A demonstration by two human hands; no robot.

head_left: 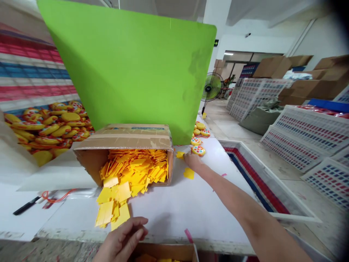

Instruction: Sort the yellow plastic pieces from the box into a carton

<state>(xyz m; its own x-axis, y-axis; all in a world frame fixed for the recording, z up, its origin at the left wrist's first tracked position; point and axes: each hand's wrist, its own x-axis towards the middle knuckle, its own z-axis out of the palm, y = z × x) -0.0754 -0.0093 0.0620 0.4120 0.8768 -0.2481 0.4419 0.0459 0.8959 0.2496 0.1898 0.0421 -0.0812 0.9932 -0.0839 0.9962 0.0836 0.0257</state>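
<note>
My right hand is stretched out over the white table, with its fingertips closed on a small flat yellow plastic piece. Another yellow piece lies just below that hand, and round yellow toys with coloured dots sit beyond it. Near the front edge, my left hand hovers with loosely bent fingers, thumb apart, holding nothing. Beside it is a pile of flat yellow pieces that spills from a cardboard box lying on its side.
A green board stands behind the box. Left are a crate of yellow toys and a black-handled tool. Below the front edge sits an open carton. A white crate borders the table's right side; a fan stands farther back.
</note>
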